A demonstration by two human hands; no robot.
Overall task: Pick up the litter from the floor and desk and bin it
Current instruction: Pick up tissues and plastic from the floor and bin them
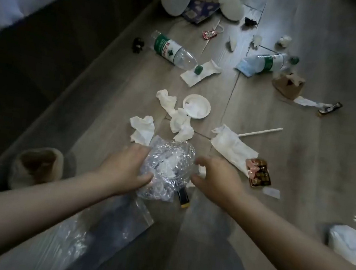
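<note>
Litter covers the wooden floor. My left hand point(125, 168) grips a crumpled clear plastic bag point(167, 167) with white scraps inside. My right hand point(214, 177) hovers just right of the bag, fingers curled, holding nothing that I can see. Crumpled white tissues point(181, 123) lie just beyond the bag, with another tissue point(142, 128) to their left. A flat napkin point(232, 148) and a dark snack wrapper point(258, 172) lie to the right. A small black and yellow object point(183, 198) sits under the bag.
Two clear water bottles, one at left point(173, 50) and one at right point(272, 62), lie farther off. A white lid point(196, 106), a white stick point(261, 131), a cardboard piece point(289, 85) and a flat clear bag point(100, 227) are around. A dark bed base point(33, 64) runs along the left.
</note>
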